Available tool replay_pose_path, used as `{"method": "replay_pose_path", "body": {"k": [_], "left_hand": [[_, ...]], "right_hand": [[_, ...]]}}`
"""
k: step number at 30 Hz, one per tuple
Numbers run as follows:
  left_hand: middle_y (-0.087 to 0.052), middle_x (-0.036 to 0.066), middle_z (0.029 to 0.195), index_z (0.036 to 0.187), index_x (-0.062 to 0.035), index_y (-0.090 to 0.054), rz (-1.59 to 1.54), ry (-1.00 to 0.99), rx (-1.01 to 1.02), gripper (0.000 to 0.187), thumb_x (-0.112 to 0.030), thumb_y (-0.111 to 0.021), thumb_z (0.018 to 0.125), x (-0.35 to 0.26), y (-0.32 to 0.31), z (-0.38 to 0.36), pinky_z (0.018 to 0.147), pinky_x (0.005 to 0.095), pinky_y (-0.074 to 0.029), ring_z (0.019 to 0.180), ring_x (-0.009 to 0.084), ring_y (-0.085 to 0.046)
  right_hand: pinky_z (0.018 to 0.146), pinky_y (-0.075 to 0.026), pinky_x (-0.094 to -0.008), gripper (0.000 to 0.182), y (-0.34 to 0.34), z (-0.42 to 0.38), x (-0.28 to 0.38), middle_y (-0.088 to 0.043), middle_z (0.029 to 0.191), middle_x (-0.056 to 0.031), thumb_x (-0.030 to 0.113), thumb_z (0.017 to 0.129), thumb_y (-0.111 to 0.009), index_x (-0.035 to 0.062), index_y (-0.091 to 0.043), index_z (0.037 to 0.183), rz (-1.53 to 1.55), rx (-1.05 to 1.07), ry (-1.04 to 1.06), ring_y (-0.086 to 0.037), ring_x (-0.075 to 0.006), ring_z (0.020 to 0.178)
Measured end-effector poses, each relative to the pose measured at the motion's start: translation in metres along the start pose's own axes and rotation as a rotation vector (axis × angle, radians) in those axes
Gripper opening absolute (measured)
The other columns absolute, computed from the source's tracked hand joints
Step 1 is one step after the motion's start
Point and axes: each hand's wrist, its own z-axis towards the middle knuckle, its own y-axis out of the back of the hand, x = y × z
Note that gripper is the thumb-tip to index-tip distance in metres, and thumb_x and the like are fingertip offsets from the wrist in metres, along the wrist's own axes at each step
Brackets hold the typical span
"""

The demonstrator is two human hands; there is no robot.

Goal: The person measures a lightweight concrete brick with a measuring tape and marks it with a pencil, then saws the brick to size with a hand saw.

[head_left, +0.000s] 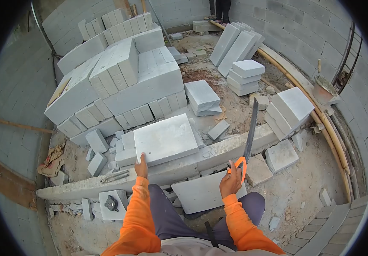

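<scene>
My right hand (231, 181) is closed round the orange handle of a handsaw (251, 128). The saw's dark blade points up and away, to the right of a white concrete block (166, 138) and apart from it. This block lies flat in front of me on other pieces beside a low concrete beam. At its near left corner, my left hand (141, 167) grips the edge; some of the fingers are hidden. A larger pale slab (201, 192) lies on the near side of the beam, between my knees.
The low concrete beam (81, 187) crosses before me. A tall block stack (145, 81) stands at back left, leaning blocks (235, 45) at back right. A bucket (324, 89) and bamboo poles (320, 113) line the right wall. A black round tool (111, 203) rests on a block. A person's legs (222, 10) show far back.
</scene>
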Motion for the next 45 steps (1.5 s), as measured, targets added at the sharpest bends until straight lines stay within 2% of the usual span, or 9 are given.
{"method": "replay_pose_path", "body": {"k": [7,10,16,22,29,33,38,41,45], "left_hand": [[-0.034,0.018,0.155,0.152,-0.0043,-0.033,-0.664,0.332,0.067,0.097,-0.040,-0.085,0.080,0.001,-0.030,-0.033,0.119,0.0566,-0.027,0.146,0.0388,-0.030],[-0.033,0.018,0.155,0.155,-0.0106,-0.032,-0.743,0.395,0.173,0.097,-0.047,-0.083,0.080,-0.003,-0.045,-0.049,0.121,0.0516,-0.024,0.145,0.0371,-0.030],[-0.034,0.011,0.156,0.153,-0.0116,-0.036,-0.729,0.368,0.203,0.096,-0.041,-0.086,0.076,-0.015,-0.058,-0.059,0.119,0.0562,-0.026,0.144,0.0386,-0.032],[-0.046,0.007,0.136,0.139,-0.0232,-0.046,-0.664,0.691,0.054,0.082,-0.049,-0.081,0.070,-0.097,-0.054,-0.075,0.111,0.0478,-0.033,0.127,0.0320,-0.043],[-0.047,0.007,0.138,0.137,-0.0133,-0.041,-0.558,0.359,0.146,0.092,-0.054,-0.086,0.068,-0.121,-0.055,-0.061,0.105,0.0459,-0.040,0.121,0.0281,-0.052],[-0.050,0.008,0.134,0.132,-0.0019,-0.040,-0.467,0.290,-0.222,0.106,-0.066,-0.089,0.062,-0.146,-0.086,-0.066,0.094,0.0391,-0.046,0.112,0.0255,-0.057],[-0.053,0.013,0.126,0.129,0.0054,-0.039,-0.134,0.442,-0.713,0.113,-0.070,-0.089,0.060,-0.199,-0.120,-0.089,0.083,0.0336,-0.048,0.111,0.0264,-0.055],[-0.047,0.020,0.124,0.138,0.0031,-0.030,0.124,0.278,-0.873,0.129,-0.075,-0.088,0.053,-0.179,-0.123,-0.056,0.092,0.0359,-0.045,0.118,0.0306,-0.050],[-0.048,0.017,0.134,0.146,-0.0091,-0.038,0.660,-0.523,-1.176,0.097,-0.069,-0.073,0.078,-0.161,-0.123,-0.044,0.109,0.0430,-0.036,0.131,0.0309,-0.043]], "right_hand": [[0.076,-0.049,-0.0432,0.046,-0.022,0.000,0.009,-0.057,0.104,-0.0061,0.006,0.094,-0.065,0.0217,-0.058,0.137,0.084,0.106,-0.207,-0.062,-0.0274,0.096],[0.077,-0.049,-0.0439,0.042,-0.025,0.003,0.010,-0.057,0.104,-0.0070,0.010,0.097,-0.064,0.0234,-0.058,0.137,0.136,0.118,-0.222,-0.062,-0.0282,0.095],[0.077,-0.048,-0.0439,0.045,-0.033,0.002,0.005,-0.056,0.106,-0.0090,0.010,0.096,-0.065,0.0243,-0.058,0.138,0.120,0.132,-0.142,-0.061,-0.0304,0.095],[0.076,-0.049,-0.0427,0.051,-0.025,0.005,0.005,-0.054,0.102,-0.0069,0.005,0.091,-0.069,0.0234,-0.058,0.138,0.120,0.158,-0.150,-0.062,-0.0287,0.095],[0.075,-0.048,-0.0424,0.049,-0.023,0.012,0.015,-0.053,0.101,-0.0079,0.007,0.092,-0.069,0.0224,-0.058,0.138,0.223,0.176,-0.179,-0.062,-0.0296,0.091],[0.075,-0.048,-0.0421,0.048,-0.020,0.016,0.018,-0.053,0.101,-0.0082,0.009,0.093,-0.068,0.0219,-0.058,0.138,0.228,0.152,-0.177,-0.062,-0.0291,0.090],[0.075,-0.049,-0.0418,0.046,-0.022,0.021,0.016,-0.053,0.102,-0.0079,0.012,0.095,-0.067,0.0210,-0.057,0.139,0.269,0.100,-0.165,-0.062,-0.0281,0.091],[0.075,-0.049,-0.0415,0.045,-0.010,0.021,0.022,-0.053,0.102,-0.0074,0.013,0.096,-0.066,0.0206,-0.057,0.140,0.274,0.107,-0.202,-0.062,-0.0277,0.090],[0.075,-0.049,-0.0414,0.044,-0.007,0.022,0.016,-0.052,0.100,-0.0067,0.014,0.097,-0.065,0.0204,-0.057,0.140,0.298,0.073,-0.184,-0.061,-0.0267,0.089]]}}
